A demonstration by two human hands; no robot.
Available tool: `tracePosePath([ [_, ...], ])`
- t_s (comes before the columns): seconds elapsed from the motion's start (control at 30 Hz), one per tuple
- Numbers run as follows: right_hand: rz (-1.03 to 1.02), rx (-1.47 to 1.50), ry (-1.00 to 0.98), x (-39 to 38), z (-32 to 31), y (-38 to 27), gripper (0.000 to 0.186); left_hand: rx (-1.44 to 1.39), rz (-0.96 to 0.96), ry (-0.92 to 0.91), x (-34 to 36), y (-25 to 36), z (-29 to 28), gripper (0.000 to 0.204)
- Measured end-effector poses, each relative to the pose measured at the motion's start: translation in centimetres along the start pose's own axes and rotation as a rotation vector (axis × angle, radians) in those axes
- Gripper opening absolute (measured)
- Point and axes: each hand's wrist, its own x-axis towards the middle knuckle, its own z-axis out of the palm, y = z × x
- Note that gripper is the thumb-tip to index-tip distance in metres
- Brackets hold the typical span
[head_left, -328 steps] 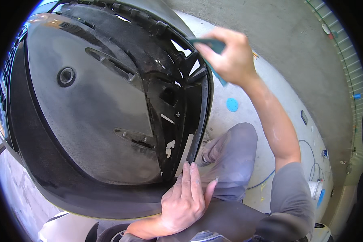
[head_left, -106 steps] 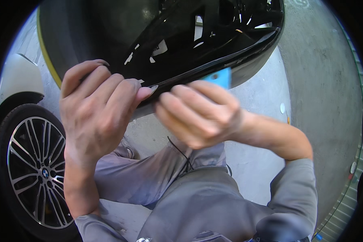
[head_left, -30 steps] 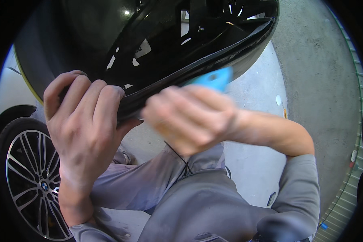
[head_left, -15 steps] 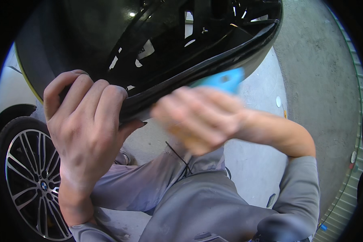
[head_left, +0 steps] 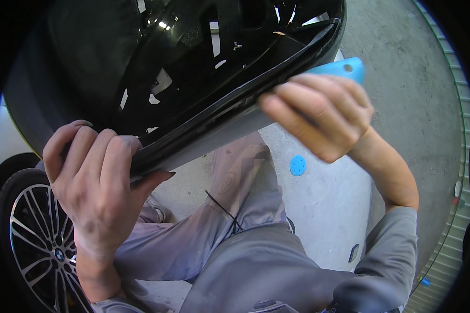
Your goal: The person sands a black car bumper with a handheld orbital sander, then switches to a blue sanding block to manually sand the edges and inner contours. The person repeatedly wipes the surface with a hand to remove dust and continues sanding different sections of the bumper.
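Observation:
A large black car bumper (head_left: 89, 62) fills the upper part of the view, its inner side with cut-outs facing me. My left hand (head_left: 96, 182) is closed round the bumper's lower edge at the left, fingers over the top and thumb underneath. Farther right along that edge, my right hand (head_left: 321, 112), slightly blurred, is closed round a light blue tool (head_left: 344, 68) with a hole near its end. It lies against or just beside the bumper's outer face; the contact is hidden, as is most of the tool.
A blue disc with small holes (head_left: 297, 165) lies on the grey floor (head_left: 324, 219) below my right hand. At the left stands a white car with a multi-spoke wheel (head_left: 44, 240). My bent leg (head_left: 245, 177) is under the bumper. A small dark object (head_left: 353, 253) lies near my right elbow.
My right hand has moved right and up along the bumper edge with the blue tool. The blue disc on the floor has come into sight. My left hand keeps its grip.

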Motion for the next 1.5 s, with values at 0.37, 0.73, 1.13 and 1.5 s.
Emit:
tracePosePath([
  [0.37,0.196,0.070,0.120,4.0,4.5,-8.8,0.018,0.014,0.006,0.037,0.2,-0.1,0.0,0.055],
  [0.73,0.158,0.008,0.134,3.0,4.9,-8.5,0.015,0.019,0.019,0.045,0.1,-0.2,0.2,0.056],
  [1.13,0.105,0.001,0.077,0.1,1.3,-2.6,0.015,-0.014,0.000,0.015,0.0,0.1,-0.2,0.056],
  [1.5,0.197,0.121,0.150,4.3,5.3,-10.0,0.008,-0.002,-0.027,0.006,0.1,0.2,-0.2,0.052],
])
